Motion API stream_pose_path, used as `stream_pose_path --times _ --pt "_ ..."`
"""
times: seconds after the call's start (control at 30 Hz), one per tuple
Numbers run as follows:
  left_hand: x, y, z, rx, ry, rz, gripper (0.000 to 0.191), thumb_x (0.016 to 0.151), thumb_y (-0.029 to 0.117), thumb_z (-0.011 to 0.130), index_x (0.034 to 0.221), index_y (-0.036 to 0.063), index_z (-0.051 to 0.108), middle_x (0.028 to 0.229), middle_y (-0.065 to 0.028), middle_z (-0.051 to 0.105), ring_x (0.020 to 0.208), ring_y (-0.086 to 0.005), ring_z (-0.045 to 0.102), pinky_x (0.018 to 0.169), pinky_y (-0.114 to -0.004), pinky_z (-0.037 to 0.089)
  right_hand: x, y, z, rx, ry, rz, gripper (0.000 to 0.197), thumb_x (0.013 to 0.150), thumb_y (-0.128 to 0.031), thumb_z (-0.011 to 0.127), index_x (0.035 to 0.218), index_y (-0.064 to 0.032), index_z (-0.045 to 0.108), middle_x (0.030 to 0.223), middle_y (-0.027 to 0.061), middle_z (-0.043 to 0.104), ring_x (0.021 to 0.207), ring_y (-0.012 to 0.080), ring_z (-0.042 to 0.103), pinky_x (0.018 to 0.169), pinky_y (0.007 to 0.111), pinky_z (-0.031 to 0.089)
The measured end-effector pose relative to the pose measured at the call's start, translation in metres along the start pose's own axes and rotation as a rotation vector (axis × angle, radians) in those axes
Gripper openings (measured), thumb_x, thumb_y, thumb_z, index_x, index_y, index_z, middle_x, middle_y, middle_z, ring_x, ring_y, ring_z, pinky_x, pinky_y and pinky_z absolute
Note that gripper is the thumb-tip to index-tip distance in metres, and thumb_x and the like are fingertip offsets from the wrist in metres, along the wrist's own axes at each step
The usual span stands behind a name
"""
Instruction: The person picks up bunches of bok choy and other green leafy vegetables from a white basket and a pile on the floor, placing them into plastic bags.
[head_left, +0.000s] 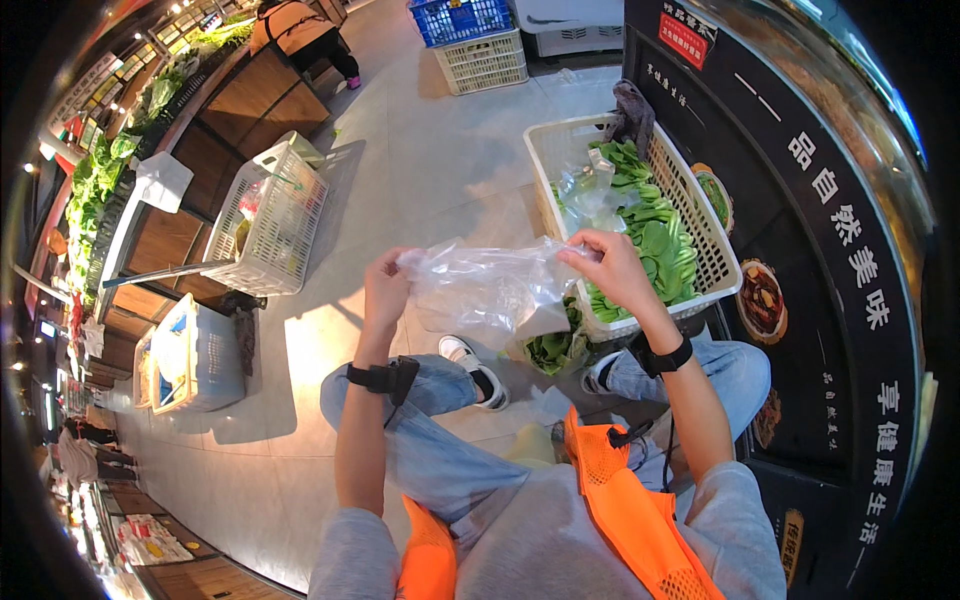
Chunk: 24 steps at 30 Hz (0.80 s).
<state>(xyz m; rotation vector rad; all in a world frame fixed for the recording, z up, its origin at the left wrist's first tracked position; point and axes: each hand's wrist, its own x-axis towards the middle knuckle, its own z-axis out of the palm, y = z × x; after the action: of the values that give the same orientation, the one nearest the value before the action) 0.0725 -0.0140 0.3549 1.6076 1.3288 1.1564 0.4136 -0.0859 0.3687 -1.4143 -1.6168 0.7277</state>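
Between my hands a clear plastic bag (487, 289) is stretched out sideways above the floor. My left hand (388, 285) pinches one upper corner, and my right hand (611, 268) pinches the other. Whether the bag's mouth is parted cannot be told. To the right stands a white plastic crate (720, 285) holding leafy green vegetables (652, 232), which look like bok choy. More clear plastic bags (589, 191) lie on the greens at the crate's left side. Below the crate's near corner, a bagged bunch of greens (551, 351) rests on the floor, partly hidden by the bag I hold.
A dark cloth (632, 112) hangs over the crate's far corner. Beside the crate runs a black counter front (795, 300) bearing writing. Across the aisle are a white basket (270, 221), a pale bin (199, 367) and vegetable shelves (105, 172). A person (300, 34) bends at the far shelf.
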Motion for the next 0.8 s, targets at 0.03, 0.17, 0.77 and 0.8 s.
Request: stream_pose_path --times 0.03,0.17,0.77,0.8 --pt "0.0 0.002 -0.002 -0.158 -0.041 -0.152 0.021 0.089 -0.001 0.053 0.1 0.0033 0.07 0.082 -0.0008 0.067 0.068 -0.0097 0.06 0.06 -0.023 0.046 0.0 0.002 0.0 -0.003 -0.001 0.005 0.022 0.083 -0.02 0.075 0.088 0.0001 0.066 0.063 0.009 0.055 0.055 0.0149 0.049 0.053 0.03 0.038" --pt "0.001 0.004 -0.008 -0.278 -0.31 -0.368 0.023 0.089 0.0 0.051 0.101 0.0051 0.069 0.085 0.0001 0.068 0.072 -0.008 0.06 0.063 -0.021 0.045 -0.001 0.012 0.003 -0.157 0.148 -0.202 0.014 0.076 -0.006 0.072 0.086 -0.0007 0.064 0.079 0.007 0.057 0.077 0.0213 0.052 0.069 0.033 0.043" --pt "0.0 -0.036 -0.002 0.025 -0.295 -0.347 0.03 0.093 0.036 0.064 0.08 0.0087 0.068 0.08 0.0005 0.063 0.077 -0.0072 0.056 0.07 -0.023 0.044 -0.01 0.026 0.027 -0.252 -0.492 -0.369 0.018 0.07 -0.016 0.074 0.078 -0.0085 0.059 0.096 0.0073 0.067 0.103 0.0324 0.059 0.088 0.043 0.046" --pt "-0.001 -0.037 0.004 0.016 -0.31 -0.346 0.03 0.093 0.036 0.064 0.08 0.0087 0.068 0.08 0.0005 0.063 0.077 -0.0072 0.056 0.07 -0.023 0.044 -0.012 0.03 0.029 -0.233 -0.69 -0.214 0.013 0.072 -0.015 0.072 0.078 -0.0083 0.062 0.092 0.0081 0.069 0.096 0.0343 0.064 0.085 0.044 0.049"
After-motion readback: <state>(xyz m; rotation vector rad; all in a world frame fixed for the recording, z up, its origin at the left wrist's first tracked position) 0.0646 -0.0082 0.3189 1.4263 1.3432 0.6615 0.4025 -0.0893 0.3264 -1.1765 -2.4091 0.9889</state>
